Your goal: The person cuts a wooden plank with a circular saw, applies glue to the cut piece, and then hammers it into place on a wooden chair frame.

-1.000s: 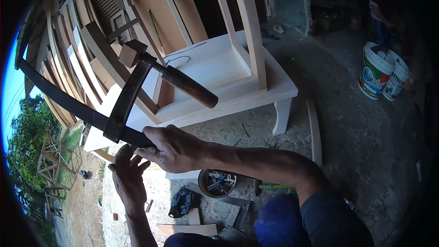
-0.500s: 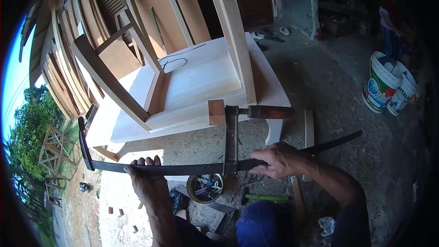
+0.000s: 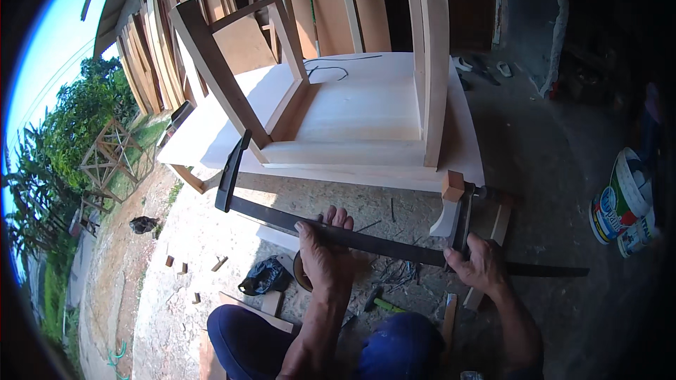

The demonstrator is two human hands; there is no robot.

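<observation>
A long dark metal bar clamp (image 3: 380, 245) runs across in front of me, tilted down to the right. Its fixed jaw (image 3: 232, 172) is at the left end, close to the near corner of an upturned wooden frame (image 3: 345, 153). My left hand (image 3: 325, 257) supports the bar from below, thumb over its near edge. My right hand (image 3: 484, 264) is closed around the foot of the sliding jaw (image 3: 461, 222). A small wooden block (image 3: 453, 186) sits at that jaw's upper end, by the screw. The clamp's handle is hard to make out against the dark floor.
The frame stands on a white panel (image 3: 197, 142). Below lie a black plastic bag (image 3: 266, 276), a green-handled hammer (image 3: 384, 304) and wood offcuts. Paint buckets (image 3: 620, 197) stand at right. Boards (image 3: 151, 49) lean at the back left.
My right hand has shifted from the bar beyond the sliding jaw onto the jaw's foot. The clamp's fixed jaw has come nearer the frame's corner. The view has swung left.
</observation>
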